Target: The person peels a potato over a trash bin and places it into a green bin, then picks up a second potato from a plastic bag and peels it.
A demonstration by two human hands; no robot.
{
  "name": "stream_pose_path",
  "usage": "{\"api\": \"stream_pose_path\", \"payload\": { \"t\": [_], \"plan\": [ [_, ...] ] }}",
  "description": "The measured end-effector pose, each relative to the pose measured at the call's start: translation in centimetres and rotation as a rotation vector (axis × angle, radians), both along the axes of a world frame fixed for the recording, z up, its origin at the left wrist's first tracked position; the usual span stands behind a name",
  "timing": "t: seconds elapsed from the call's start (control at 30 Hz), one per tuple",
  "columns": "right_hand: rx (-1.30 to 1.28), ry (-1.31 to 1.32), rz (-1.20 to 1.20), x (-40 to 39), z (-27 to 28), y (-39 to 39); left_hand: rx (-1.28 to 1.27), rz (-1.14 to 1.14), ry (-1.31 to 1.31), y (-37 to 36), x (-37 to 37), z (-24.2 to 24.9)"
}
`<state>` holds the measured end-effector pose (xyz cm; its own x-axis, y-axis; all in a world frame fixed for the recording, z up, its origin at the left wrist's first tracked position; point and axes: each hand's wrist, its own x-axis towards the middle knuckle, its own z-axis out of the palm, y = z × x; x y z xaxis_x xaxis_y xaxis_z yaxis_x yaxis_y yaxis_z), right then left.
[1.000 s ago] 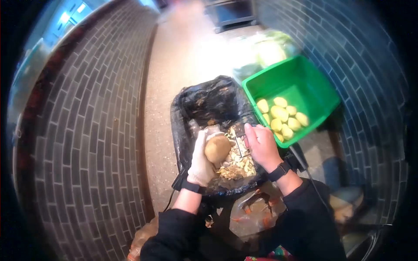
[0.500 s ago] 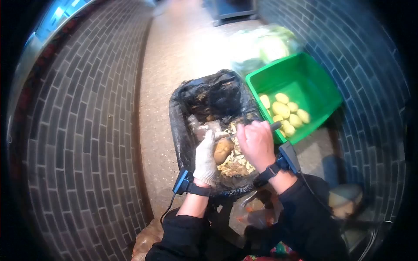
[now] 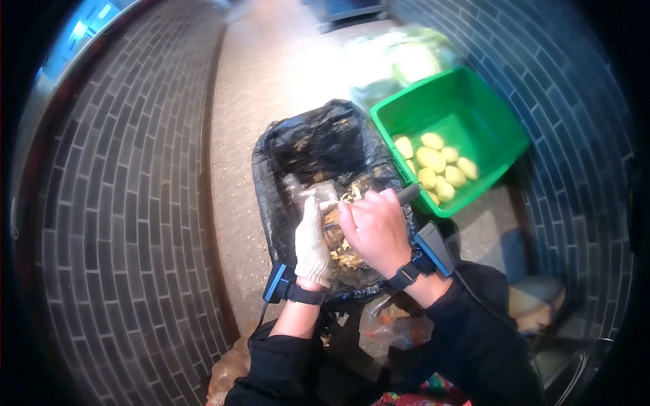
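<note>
My left hand [image 3: 314, 245], in a white knit glove, is wrapped round a brown potato [image 3: 333, 233] over the black-lined bin [image 3: 267, 172]. My bare right hand [image 3: 376, 231] is closed on a knife, whose dark handle [image 3: 408, 194] sticks out on the right side of the fist. The knife's blade lies across the potato, mostly hidden by my fingers. Pale peelings [image 3: 347, 257] and a clear plastic piece [image 3: 317, 195] lie inside the bin below my hands.
A green crate [image 3: 487, 128] with several peeled potatoes [image 3: 432, 160] stands right of the bin. Behind it lies a plastic bag of pale green produce [image 3: 413, 61]. Brick walls [image 3: 142, 189] flank the floor [image 3: 237, 128]. A brown bag [image 3: 230, 369] sits at the bottom left.
My right hand has moved left, nearer my left hand, and now covers more of the potato. The whole view has shifted slightly.
</note>
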<state>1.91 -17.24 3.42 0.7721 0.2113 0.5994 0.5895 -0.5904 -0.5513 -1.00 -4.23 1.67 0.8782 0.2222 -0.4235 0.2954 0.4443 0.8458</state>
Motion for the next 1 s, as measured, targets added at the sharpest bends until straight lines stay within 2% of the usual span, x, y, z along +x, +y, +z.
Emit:
{"api": "stream_pose_path", "payload": {
  "t": [0.1,0.17,0.2,0.27,0.4,0.43,0.47,0.5,0.53,0.6,0.73,0.8,0.87,0.93,1.0],
  "plan": [
    [0.019,-0.017,-0.005,0.5,-0.6,-0.1,0.074,0.030,-0.004,-0.4,0.3,0.3],
    [0.024,0.018,-0.020,1.4,-1.2,-0.3,0.201,0.014,-0.177,0.0,0.5,-0.7],
    [0.025,0.015,-0.020,1.8,-1.3,-0.6,0.202,0.014,-0.180,0.3,0.2,-0.6],
    [-0.094,0.072,-0.104,2.5,-1.4,-1.3,0.185,-0.061,-0.170,0.9,-0.3,-0.3],
    [-0.077,0.058,-0.097,2.8,-2.5,-1.2,0.115,-0.087,-0.175,1.3,-0.9,0.2],
    [-0.075,0.057,-0.096,2.9,-3.4,-1.4,-0.066,-0.088,-0.171,1.5,-1.3,1.2],
    [-0.214,0.094,-0.164,3.1,-4.6,-1.8,-0.244,-0.094,-0.168,1.6,-1.8,2.4],
    [-0.348,0.136,-0.240,3.2,-4.3,-1.8,-0.132,-0.081,-0.164,1.8,-1.8,3.0],
    [-0.337,0.136,-0.247,3.2,-4.1,-1.6,-0.123,-0.090,-0.165,2.4,-1.5,2.7],
    [-0.299,0.082,-0.194,2.9,-2.8,-1.2,-0.306,0.037,-0.121,3.5,-1.0,1.5],
    [-0.086,0.157,-0.060,1.3,0.6,-0.3,-0.186,0.176,-0.096,2.0,-0.1,1.0],
    [-0.082,0.130,-0.034,0.7,0.7,0.5,-0.189,0.186,-0.102,1.5,-0.1,0.2],
    [0.058,0.023,0.011,0.2,0.1,1.4,-0.183,0.185,-0.102,1.0,-0.2,-0.4],
    [0.057,0.010,-0.007,-0.1,-0.3,1.9,-0.257,0.200,-0.117,0.7,-0.4,-0.8],
    [0.039,0.050,-0.006,-0.2,-0.5,1.9,-0.201,0.198,-0.115,0.6,-0.5,-1.1]
  ]
}}
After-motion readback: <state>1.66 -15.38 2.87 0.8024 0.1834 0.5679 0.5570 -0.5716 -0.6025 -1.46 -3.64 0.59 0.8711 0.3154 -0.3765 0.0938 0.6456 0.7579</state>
